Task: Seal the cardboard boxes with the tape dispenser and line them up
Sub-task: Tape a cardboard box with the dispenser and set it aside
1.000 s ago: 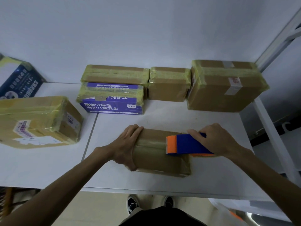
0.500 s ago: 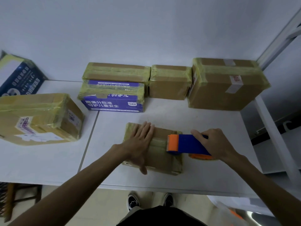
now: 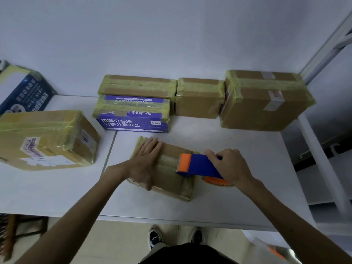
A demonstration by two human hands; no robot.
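Your left hand (image 3: 145,162) lies flat, fingers straight, on the small box (image 3: 171,184) near you in the middle of the counter (image 3: 238,202). Your right hand (image 3: 233,168) grips the blue and orange tape dispenser (image 3: 198,165) at the box's right end. The box looks light and stiff, so press down on top or it may slide. The counter is white and smooth. Farther off, taped boxes (image 3: 200,100) sit along the white wall (image 3: 171,35).
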